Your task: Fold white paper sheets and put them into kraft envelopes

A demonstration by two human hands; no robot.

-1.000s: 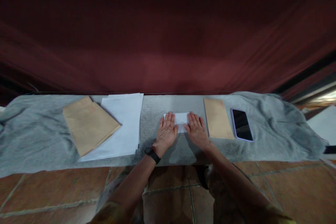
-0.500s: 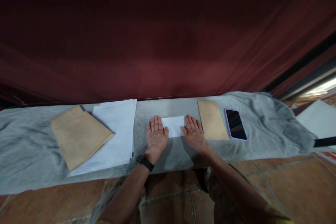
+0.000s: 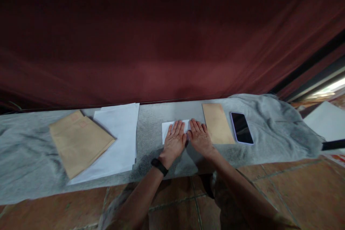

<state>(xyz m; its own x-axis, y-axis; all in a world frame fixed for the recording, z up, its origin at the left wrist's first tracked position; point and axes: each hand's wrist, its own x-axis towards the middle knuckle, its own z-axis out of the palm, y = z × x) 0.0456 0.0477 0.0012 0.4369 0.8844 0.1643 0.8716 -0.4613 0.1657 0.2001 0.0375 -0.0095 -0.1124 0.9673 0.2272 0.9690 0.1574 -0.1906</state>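
Note:
A small white rectangle of folded paper (image 3: pixel 165 133) lies flat on the grey cloth (image 3: pixel 153 115), partly covered by both hands. My left hand (image 3: pixel 175 140) rests palm down across its middle, fingers stretched out and pointing away from me; a black band circles that wrist. Close beside it, my right hand (image 3: pixel 199 137) presses flat over the paper's right end, fingers straight. The two thumbs nearly meet. Just right of my right hand is a single brown envelope (image 3: pixel 219 124).
A stack of white sheets (image 3: pixel 121 136) lies at the left, with several brown envelopes (image 3: pixel 81 143) overlapping it. A phone (image 3: pixel 242 128) with a purple edge lies right of the single envelope. Dark red fabric (image 3: pixel 167 75) rises behind the cloth-covered surface. Tiled floor (image 3: pixel 304 183) shows below.
My left hand has slid right along the folded paper, from its left end to its middle, nearer my right hand. The paper's left end is now uncovered. My right hand has stayed put.

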